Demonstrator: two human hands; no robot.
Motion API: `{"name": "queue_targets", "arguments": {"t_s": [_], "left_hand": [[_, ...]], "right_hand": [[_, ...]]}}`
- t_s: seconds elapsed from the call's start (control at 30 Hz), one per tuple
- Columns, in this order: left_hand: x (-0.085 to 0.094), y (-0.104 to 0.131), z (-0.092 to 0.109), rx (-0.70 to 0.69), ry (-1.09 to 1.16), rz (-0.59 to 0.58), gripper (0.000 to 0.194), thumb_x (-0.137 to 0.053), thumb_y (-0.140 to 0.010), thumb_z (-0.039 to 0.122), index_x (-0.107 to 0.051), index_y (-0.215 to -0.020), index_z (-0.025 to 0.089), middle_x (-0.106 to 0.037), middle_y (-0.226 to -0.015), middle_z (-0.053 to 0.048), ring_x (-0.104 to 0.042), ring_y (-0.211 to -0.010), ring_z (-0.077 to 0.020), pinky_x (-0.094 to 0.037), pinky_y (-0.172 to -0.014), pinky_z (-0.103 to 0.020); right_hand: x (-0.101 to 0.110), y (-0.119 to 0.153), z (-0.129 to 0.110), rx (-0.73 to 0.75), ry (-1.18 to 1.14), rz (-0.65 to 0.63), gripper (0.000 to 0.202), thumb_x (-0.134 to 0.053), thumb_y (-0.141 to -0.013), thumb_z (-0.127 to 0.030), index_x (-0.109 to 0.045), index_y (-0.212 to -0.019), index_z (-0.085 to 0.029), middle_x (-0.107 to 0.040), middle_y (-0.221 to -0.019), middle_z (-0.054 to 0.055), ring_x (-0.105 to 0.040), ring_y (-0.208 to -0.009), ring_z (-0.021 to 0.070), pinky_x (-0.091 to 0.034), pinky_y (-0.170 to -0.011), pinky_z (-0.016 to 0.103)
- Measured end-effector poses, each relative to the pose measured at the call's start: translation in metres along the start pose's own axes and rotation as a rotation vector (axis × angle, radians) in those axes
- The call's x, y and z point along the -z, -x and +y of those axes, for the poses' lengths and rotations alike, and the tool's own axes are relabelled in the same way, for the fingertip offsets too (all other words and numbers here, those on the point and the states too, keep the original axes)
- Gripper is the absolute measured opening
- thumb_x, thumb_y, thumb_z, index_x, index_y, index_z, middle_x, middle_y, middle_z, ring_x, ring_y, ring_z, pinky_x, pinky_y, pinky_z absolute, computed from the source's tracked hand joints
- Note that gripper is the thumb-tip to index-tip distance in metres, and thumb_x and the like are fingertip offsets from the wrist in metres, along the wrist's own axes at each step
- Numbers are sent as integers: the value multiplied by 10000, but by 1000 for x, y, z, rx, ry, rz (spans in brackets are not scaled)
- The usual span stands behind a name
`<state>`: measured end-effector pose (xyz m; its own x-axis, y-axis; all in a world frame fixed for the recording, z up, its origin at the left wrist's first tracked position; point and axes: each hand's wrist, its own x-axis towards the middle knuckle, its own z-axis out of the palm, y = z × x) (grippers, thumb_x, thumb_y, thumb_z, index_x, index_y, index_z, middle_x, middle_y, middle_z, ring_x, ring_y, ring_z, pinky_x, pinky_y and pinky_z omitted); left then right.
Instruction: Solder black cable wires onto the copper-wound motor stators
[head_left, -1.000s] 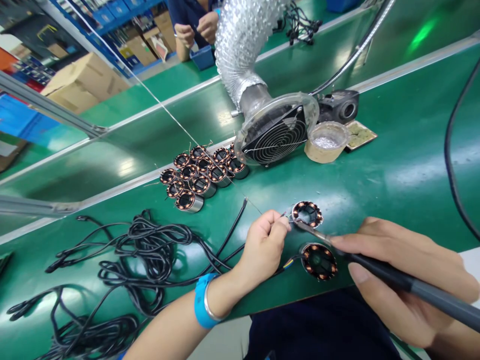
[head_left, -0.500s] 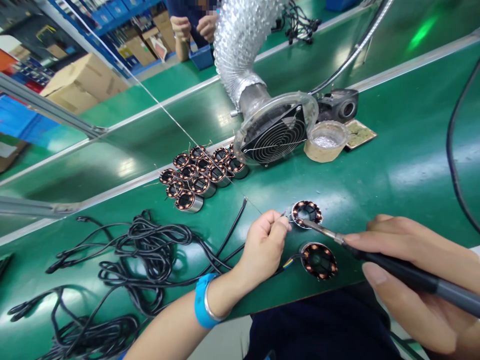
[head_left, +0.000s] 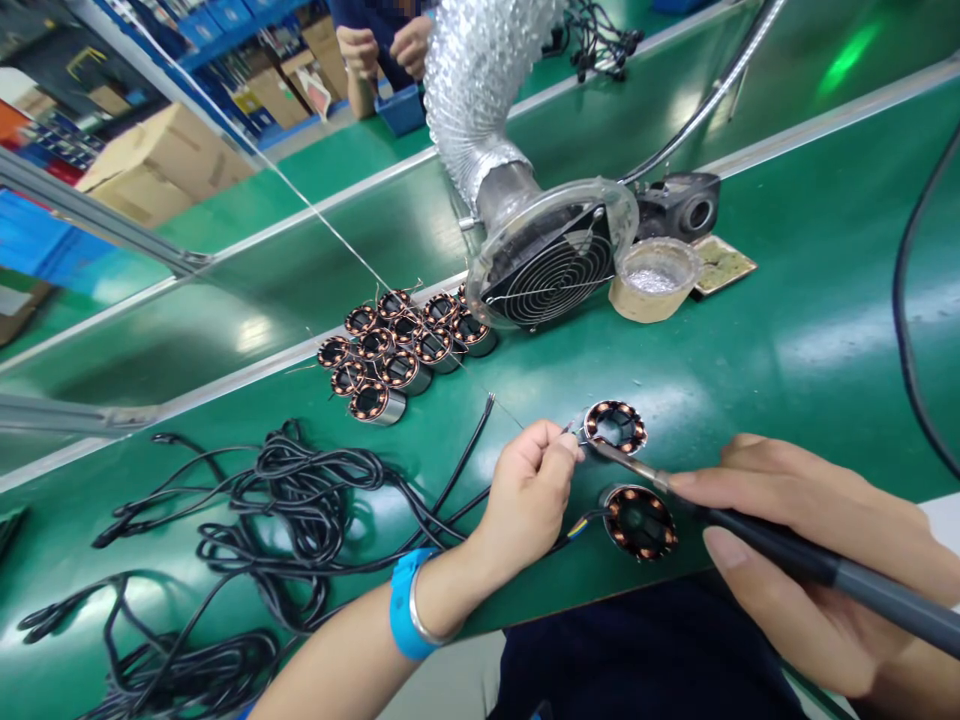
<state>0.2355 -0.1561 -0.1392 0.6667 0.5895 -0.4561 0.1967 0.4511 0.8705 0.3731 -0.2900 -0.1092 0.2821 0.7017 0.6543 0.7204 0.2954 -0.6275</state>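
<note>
Your left hand (head_left: 529, 490) is pinching thin grey wire (head_left: 511, 415), lower centre, your right hand (head_left: 840, 510) gripping a black-and-grey soldering iron (head_left: 787, 548), lower right.

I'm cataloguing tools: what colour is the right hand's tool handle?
The tool handle is black toward the tip, grey behind; head view.

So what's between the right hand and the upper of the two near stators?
Head view: the soldering iron's metal shaft runs from the right hand toward the upper stator; tip contact unclear.
</note>
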Motion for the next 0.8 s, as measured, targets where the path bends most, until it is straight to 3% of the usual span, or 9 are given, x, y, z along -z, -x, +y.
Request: {"name": "queue_targets", "arguments": {"t_s": [0.2,0.57,0.8], "left_hand": [[0,0,1,4,-1,2,441,-689,-799,585,-498,-724,195,-346,-454,110,-248,-389,-44,-212,-396,-184],[-1,0,1,10,21,4,406,-687,-806,543,-492,-729,195,-333,-445,120,-236,-376,-39,-187,-381,-177],[-1,1,1,15,29,2,396,-686,-808,529,-492,-729,193,-329,-451,121,-235,-373,-36,-178,-376,-175]], "right_hand": [[11,1,-4,-67,78,-53,273,-569,-835,-77,-681,-1059,-186,-680,-767,31,-653,-622,159,-520,-517,298],[11,5,-5,-131,87,-27,264,-588,-853,-86,-678,-1076,-196,-697,-815,36,-665,-667,169,-526,-543,310],[3,0,-1,-41,16,41,257,-577,-824,-99,-692,-1038,-182,-662,-717,23,-632,-580,158,-487,-457,285]]}}
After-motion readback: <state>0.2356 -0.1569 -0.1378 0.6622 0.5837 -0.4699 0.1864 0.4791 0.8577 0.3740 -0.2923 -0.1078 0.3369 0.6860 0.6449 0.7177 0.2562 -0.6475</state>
